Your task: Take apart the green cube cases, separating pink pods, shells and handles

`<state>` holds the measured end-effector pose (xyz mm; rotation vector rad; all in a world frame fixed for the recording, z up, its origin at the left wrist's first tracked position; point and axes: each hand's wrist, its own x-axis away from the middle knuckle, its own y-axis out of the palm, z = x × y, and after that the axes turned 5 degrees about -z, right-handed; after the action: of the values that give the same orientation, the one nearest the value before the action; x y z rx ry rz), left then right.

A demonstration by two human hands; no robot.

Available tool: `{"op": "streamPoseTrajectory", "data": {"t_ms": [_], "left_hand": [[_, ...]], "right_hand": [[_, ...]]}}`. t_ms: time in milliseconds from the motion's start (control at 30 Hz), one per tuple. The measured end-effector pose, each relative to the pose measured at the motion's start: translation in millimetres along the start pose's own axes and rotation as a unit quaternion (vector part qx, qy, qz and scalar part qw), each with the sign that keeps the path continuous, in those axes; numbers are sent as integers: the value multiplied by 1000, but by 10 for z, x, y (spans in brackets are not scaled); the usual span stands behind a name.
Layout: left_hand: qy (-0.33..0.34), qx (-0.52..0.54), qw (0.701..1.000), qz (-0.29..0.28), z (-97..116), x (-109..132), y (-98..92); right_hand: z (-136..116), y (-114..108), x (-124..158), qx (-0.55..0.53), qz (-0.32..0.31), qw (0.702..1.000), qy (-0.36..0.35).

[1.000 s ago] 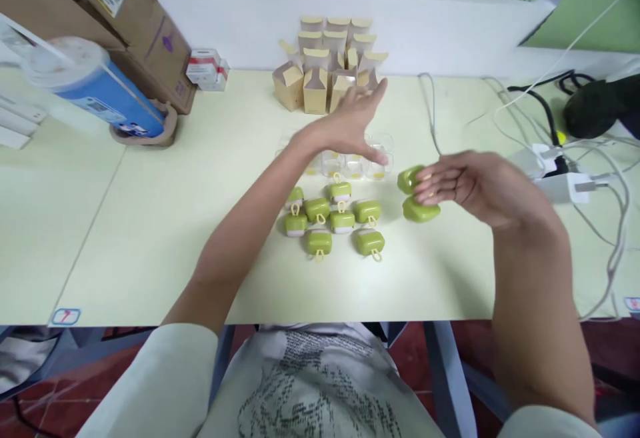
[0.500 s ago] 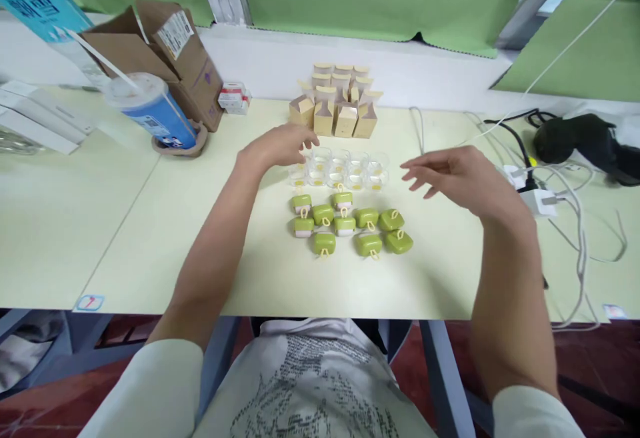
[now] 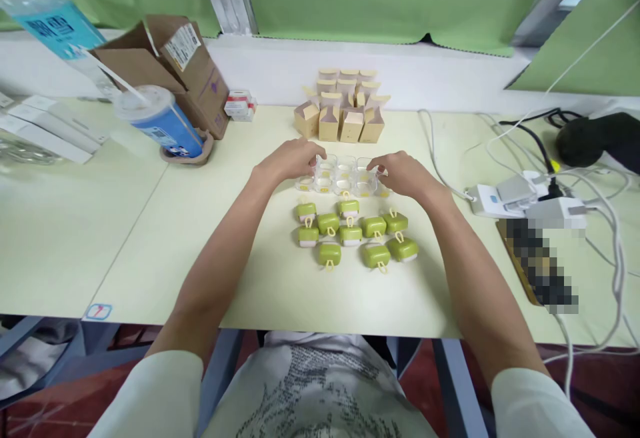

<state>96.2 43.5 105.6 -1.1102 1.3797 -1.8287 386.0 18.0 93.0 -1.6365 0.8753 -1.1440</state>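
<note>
Clear plastic cups (image 3: 345, 166) with yellow marks inside stand packed together in two rows on the table. At the left end my left hand (image 3: 300, 158) is closed, fingers curled and thumb against a cup there. At the right end my right hand (image 3: 397, 173) grips a cup, its index finger reaching over the rim; the palm hides part of the row. Nearer to me lie several small green cases (image 3: 374, 226) with cream loops, some with a pale pink lower half showing.
Open small cardboard boxes (image 3: 329, 125) stand behind the cups. At left are a blue drink cup (image 3: 177, 133), a brown carton (image 3: 207, 95) and a small red-white box (image 3: 241, 105). A power strip (image 3: 487, 199) with cables and a blurred-out flat object (image 3: 537, 261) lie at right.
My right hand has moved left from beside the cups onto their right end, its fingers closing. My left hand has shifted slightly right at the left end. The view has moved slightly.
</note>
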Motion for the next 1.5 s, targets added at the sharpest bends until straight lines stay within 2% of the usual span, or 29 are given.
{"op": "streamPoseTrajectory", "data": {"t_ms": [200,400,500,633,800,900,967,1200,1333,1500], "left_hand": [[4,18,1000,6,-52,-31,40],[-4,43,999,-5,-77,-6,20],[15,55,998,-12,-105,47,-30],[-2,39,998,55,-48,118,-73],[-63,35,997,32,218,119,-18],[-97,38,993,55,337,79,58],[-106,33,991,74,371,48,110],[-114,52,990,67,402,-11,197],[-131,86,986,48,385,-31,188],[-111,104,987,46,311,-69,182]], "right_hand": [[17,55,-53,19,33,999,-2],[73,23,-27,-17,16,1000,-11],[129,-13,2,-46,8,999,-21],[133,-31,33,-66,57,996,-9],[-15,93,23,-39,111,992,47],[-32,163,4,-26,179,982,45],[-20,168,-2,-26,195,980,40],[-173,110,-32,-22,92,994,48],[-204,101,-68,-44,73,995,59],[-120,129,-123,-150,58,986,45]]}}
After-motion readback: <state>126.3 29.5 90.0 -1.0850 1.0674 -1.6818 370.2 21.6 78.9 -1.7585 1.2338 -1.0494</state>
